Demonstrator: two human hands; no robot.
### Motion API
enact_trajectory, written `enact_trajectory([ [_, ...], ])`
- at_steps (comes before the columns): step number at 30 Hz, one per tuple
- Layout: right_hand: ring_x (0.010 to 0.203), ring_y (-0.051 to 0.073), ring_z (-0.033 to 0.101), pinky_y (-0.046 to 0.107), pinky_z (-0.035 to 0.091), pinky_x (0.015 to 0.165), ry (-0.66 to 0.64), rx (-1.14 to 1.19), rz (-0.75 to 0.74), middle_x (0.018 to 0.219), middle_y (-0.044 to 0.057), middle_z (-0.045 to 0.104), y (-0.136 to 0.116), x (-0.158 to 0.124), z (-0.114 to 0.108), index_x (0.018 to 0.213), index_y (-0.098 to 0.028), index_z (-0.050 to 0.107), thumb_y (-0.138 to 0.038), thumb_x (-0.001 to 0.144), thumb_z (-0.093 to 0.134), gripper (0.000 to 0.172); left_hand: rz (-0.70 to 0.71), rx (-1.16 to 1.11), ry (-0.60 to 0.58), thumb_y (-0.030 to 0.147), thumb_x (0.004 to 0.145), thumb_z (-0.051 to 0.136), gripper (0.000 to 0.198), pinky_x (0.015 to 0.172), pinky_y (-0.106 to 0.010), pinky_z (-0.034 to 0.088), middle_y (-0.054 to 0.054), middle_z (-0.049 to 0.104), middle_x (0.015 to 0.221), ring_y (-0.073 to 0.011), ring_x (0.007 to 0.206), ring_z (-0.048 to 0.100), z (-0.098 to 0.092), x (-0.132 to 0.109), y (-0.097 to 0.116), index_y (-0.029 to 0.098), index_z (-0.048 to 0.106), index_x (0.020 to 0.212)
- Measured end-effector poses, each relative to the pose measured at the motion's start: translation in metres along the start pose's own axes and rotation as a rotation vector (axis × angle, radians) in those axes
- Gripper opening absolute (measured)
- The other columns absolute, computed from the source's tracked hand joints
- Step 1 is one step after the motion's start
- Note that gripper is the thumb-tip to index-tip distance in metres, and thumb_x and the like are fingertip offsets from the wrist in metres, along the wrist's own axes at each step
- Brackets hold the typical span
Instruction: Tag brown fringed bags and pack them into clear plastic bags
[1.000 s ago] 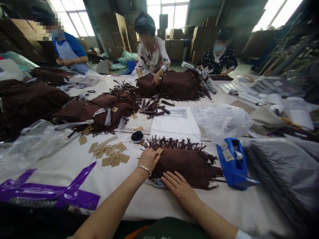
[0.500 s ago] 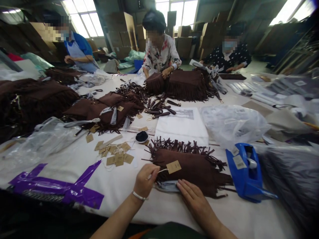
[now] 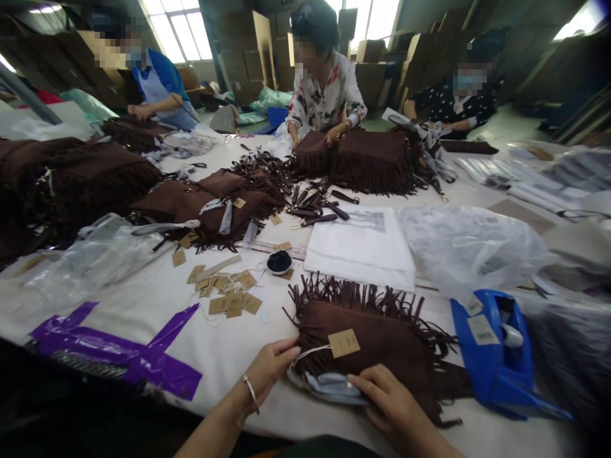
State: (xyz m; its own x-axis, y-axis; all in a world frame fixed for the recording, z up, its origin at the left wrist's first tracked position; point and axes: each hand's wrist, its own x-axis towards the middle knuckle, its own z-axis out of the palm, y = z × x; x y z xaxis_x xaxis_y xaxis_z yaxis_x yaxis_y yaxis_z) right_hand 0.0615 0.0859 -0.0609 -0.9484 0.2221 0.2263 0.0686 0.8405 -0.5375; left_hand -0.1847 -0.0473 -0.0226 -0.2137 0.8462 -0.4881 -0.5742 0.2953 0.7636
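A dark brown fringed bag [image 3: 377, 331] lies flat before me, its long fringe pointing away. On it rests a tan paper hang tag [image 3: 344, 343], whose white string runs to the bag's left corner. At that corner my left hand [image 3: 272, 366] has its fingertips pressed together on the bag's edge beside the string; the exact grip is partly hidden. Along the near edge lies a strip in pale grey wrapping [image 3: 334, 387], probably a covered strap. My right hand [image 3: 389, 404] pinches its right end between thumb and fingers.
A blue tape dispenser [image 3: 494, 356] stands right of the bag. Left are loose hang tags [image 3: 233, 302] and a small dish of black material [image 3: 279, 261]. White sheets [image 3: 358, 248], plastic bags [image 3: 468, 245] and brown bag piles [image 3: 372, 156] lie beyond. Three people work across the table.
My left hand has shifted from the tag string to the bag's left corner. My right hand, flat before, now grips the grey-wrapped strip. The view has turned slightly left.
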Motion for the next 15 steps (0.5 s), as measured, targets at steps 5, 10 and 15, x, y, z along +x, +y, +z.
enact_trajectory([
  [5, 0.085, 0.018, 0.055, 0.029, 0.052, 0.072, -0.032, 0.053, -0.045, 0.095, 0.009, 0.056, 0.001, -0.011, -0.001, 0.13, -0.019, 0.043, 0.001, 0.079, 0.041, 0.055, 0.035, -0.183, -0.171, 0.025, 0.063, 0.08, 0.06, 0.099, -0.042, 0.043, -0.012, 0.064, 0.115, -0.029, 0.11, 0.057, 0.008, 0.017, -0.009, 0.014, 0.057, 0.117],
  [10, 0.084, 0.018, 0.056, 0.028, 0.052, 0.072, -0.041, 0.061, -0.1, 0.093, 0.01, 0.056, 0.007, -0.011, 0.006, 0.13, -0.017, 0.043, 0.001, 0.079, 0.042, 0.054, 0.094, -0.321, 0.086, 0.031, 0.071, 0.075, 0.049, 0.091, -0.041, 0.049, -0.014, 0.067, 0.106, -0.0282, 0.098, 0.064, 0.014, 0.049, -0.021, 0.012, 0.057, 0.112],
  [15, 0.085, 0.018, 0.057, 0.028, 0.053, 0.073, -0.069, 0.086, -0.105, 0.094, 0.01, 0.057, 0.012, -0.013, 0.012, 0.129, -0.018, 0.044, -0.002, 0.079, 0.045, 0.053, 0.167, -0.646, 0.25, 0.039, 0.084, 0.059, 0.038, 0.092, -0.038, 0.049, -0.01, 0.067, 0.107, -0.0243, 0.103, 0.062, 0.016, 0.073, -0.011, 0.014, 0.058, 0.112],
])
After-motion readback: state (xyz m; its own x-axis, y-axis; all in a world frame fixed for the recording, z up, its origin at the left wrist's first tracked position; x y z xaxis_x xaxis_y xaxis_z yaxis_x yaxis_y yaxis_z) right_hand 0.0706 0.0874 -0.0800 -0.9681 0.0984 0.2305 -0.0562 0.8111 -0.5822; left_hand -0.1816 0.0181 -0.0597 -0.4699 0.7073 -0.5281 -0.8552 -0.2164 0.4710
